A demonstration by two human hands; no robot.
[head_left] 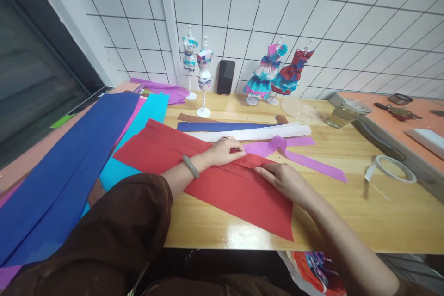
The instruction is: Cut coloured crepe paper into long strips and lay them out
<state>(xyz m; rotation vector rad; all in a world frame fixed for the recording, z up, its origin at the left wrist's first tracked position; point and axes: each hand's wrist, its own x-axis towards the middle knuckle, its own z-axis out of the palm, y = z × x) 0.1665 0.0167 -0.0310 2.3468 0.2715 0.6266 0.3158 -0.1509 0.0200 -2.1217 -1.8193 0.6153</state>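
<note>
A wide red sheet (239,199) lies slantwise across the wooden table, creased near its middle. My left hand (224,151), with a bangle at the wrist, pinches the sheet's upper part between thumb and fingers. Just to the right, my right hand (277,176) has its thumb and fingers closed on the same sheet near its upper edge. Behind the sheet lie a white strip (287,132), a blue strip (222,126) and a curled purple strip (312,164).
Blue sheets (69,171) and a cyan sheet (121,169) cover the left side. Small dress forms (204,76) and a phone (226,77) stand along the wall. At the right are a cup (347,113) and a tape roll (395,169). A bag of scraps (319,270) sits below the table edge.
</note>
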